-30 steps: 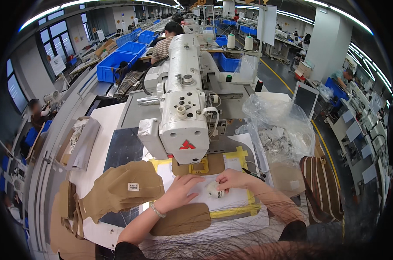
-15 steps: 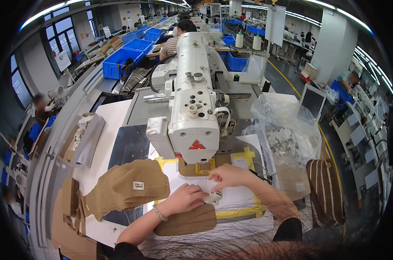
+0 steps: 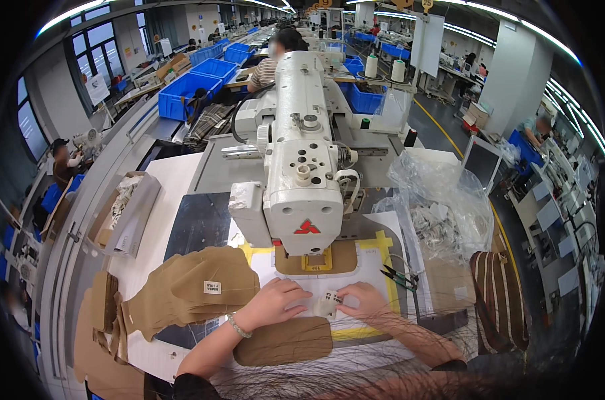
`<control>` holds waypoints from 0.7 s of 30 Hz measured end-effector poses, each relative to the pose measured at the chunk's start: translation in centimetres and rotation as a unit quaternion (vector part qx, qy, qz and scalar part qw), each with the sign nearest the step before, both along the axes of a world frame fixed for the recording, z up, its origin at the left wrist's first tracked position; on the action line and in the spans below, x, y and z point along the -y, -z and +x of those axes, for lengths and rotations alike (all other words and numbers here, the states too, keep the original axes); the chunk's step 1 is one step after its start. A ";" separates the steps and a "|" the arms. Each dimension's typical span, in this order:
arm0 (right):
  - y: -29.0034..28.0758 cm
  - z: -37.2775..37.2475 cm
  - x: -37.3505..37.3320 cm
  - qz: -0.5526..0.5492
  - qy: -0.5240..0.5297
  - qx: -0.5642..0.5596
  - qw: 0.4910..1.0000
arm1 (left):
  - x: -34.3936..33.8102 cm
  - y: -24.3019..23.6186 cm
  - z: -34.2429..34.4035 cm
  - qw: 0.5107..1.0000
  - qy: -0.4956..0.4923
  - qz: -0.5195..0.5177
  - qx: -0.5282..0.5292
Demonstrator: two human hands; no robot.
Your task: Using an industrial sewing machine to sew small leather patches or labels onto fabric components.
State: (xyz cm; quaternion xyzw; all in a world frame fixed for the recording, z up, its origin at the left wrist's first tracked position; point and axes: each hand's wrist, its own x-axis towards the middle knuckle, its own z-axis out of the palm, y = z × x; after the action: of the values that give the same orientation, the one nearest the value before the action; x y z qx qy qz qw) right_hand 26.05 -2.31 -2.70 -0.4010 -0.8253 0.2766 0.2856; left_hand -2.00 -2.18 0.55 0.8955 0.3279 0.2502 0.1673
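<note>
A small white woven label (image 3: 324, 307) with dark print is pinched at its right side by the fingers of my right hand (image 3: 364, 301). Just left of it, my left hand (image 3: 274, 305) has thumb and fingers apart, holding nothing, close above the white sheet. A rounded brown fabric piece (image 3: 282, 343) lies under my left wrist. Another brown fabric piece (image 3: 346, 259) is beneath the yellow clamp (image 3: 316, 259) of the white sewing machine (image 3: 302, 200). To the left, a pile of brown fabric pieces (image 3: 176, 287) has a similar label on top.
Thread snips (image 3: 400, 277) with dark green handles lie right of my right hand. A plastic bag of labels (image 3: 442, 213) sits at the right, a striped brown cloth (image 3: 496, 300) below it. At the left stands an open cardboard box (image 3: 126, 213). Blue bins (image 3: 189, 93) are farther back.
My right hand has come down from beside the clamp to the label and grips it. My left hand has drawn off the label. The snips, hidden earlier, now show.
</note>
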 end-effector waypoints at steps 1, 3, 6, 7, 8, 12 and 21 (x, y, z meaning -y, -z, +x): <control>0.2 0.1 -0.1 0.022 0.001 -0.004 1.000 | 0.0 -0.1 -0.1 1.000 0.000 0.000 0.000; 0.3 0.3 -0.3 0.043 0.003 -0.008 0.999 | -0.1 -0.3 -0.3 1.000 -0.016 -0.006 0.004; -0.7 0.7 -0.8 0.049 0.005 -0.020 0.999 | -0.2 -0.4 -1.2 0.999 -0.030 0.005 0.015; -1.3 1.0 -1.1 0.017 0.001 -0.023 1.000 | -0.2 -0.4 -1.4 0.999 -0.030 0.005 0.016; -1.8 1.2 -1.4 -0.015 -0.003 -0.026 1.000 | -0.4 -0.4 -1.7 0.999 -0.032 0.009 0.018; -3.9 1.4 -3.7 0.021 0.007 0.007 1.000 | -0.9 -0.4 -2.1 0.999 -0.039 0.017 0.002; -1.0 -3.5 -9.7 0.112 -0.090 0.059 0.988 | -3.4 1.3 -0.8 0.996 -0.025 0.035 -0.072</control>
State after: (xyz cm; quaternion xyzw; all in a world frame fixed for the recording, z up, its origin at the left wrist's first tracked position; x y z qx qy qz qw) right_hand 22.56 7.42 -1.71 -0.3064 -0.8992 0.1826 0.2534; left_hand -2.79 1.19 -0.79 0.9079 0.3526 0.2004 0.1057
